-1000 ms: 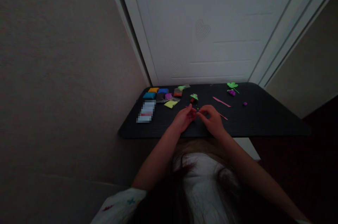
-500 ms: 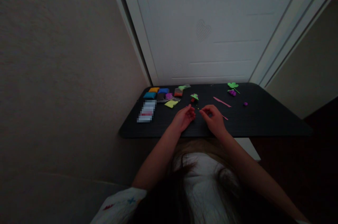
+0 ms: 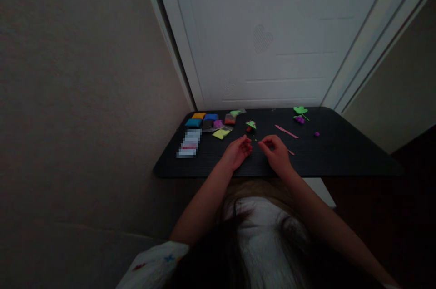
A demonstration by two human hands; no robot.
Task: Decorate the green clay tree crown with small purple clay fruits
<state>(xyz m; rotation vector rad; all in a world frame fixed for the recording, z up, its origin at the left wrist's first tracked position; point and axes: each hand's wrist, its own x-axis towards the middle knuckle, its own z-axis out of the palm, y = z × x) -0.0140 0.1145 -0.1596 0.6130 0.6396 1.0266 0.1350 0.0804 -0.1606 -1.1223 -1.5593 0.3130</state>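
My left hand (image 3: 238, 150) is turned palm inward above the table, its fingers loosely curled and apart, with nothing plainly seen in it. Across a small gap, my right hand (image 3: 275, 153) pinches thumb and forefinger together. Whatever lies between those fingertips is too small to make out. Just beyond both hands stands a small clay figure (image 3: 251, 125) with a light green, dotted top and a red lower part. Tiny yellowish crumbs (image 3: 255, 139) lie between the figure and my fingertips. Partly covered by my right hand, a short pink tool (image 3: 290, 152) shows its end.
Coloured clay packets, among them a yellow packet (image 3: 221, 133) and a teal packet (image 3: 194, 122), lie left on the black table (image 3: 347, 157). A blurred-out pale object (image 3: 190, 143) is nearer. Rightward are a pink knife (image 3: 286, 131), green clover shape (image 3: 300, 110), purple cluster (image 3: 299, 120) and purple lump (image 3: 316, 134).
My right hand has shifted very slightly to the right, its pinch kept. My left hand and the things on the table look the same.
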